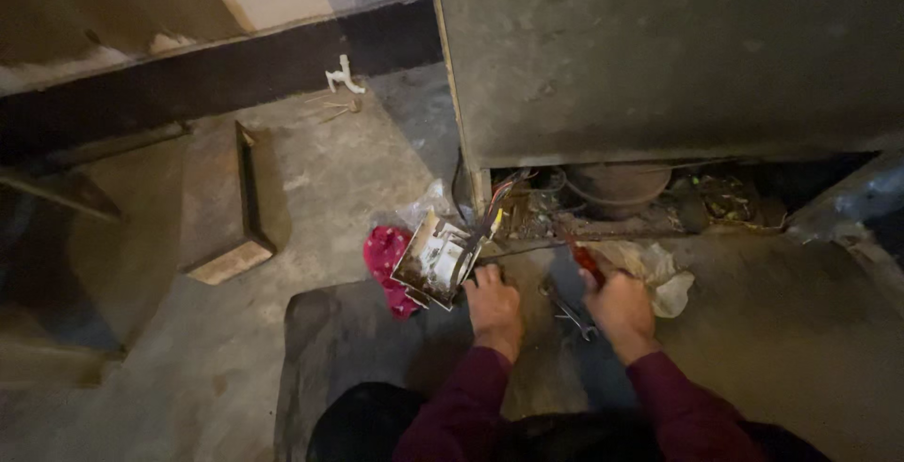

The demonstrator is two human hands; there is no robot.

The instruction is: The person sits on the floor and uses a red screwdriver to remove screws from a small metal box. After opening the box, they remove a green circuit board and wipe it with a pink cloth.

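My left hand (pixel 492 308) rests on the floor beside a small open metal box (pixel 435 259) with wires running out of it toward the base of a large grey appliance (pixel 659 48). My right hand (pixel 618 308) is closed around a red-handled tool (pixel 586 259) that points toward the open bottom compartment (pixel 621 198), where a round dark part sits among dust and wires. A metal wrench (pixel 568 310) lies on the floor between my two hands. Both arms wear dark red sleeves.
A pink cloth (pixel 384 257) lies left of the box and a crumpled pale rag (pixel 659 274) to the right. A dark mat (pixel 358 349) lies under my arms. A wooden block (pixel 224 200) stands at the left, a small white fitting (pixel 343 76) by the wall.
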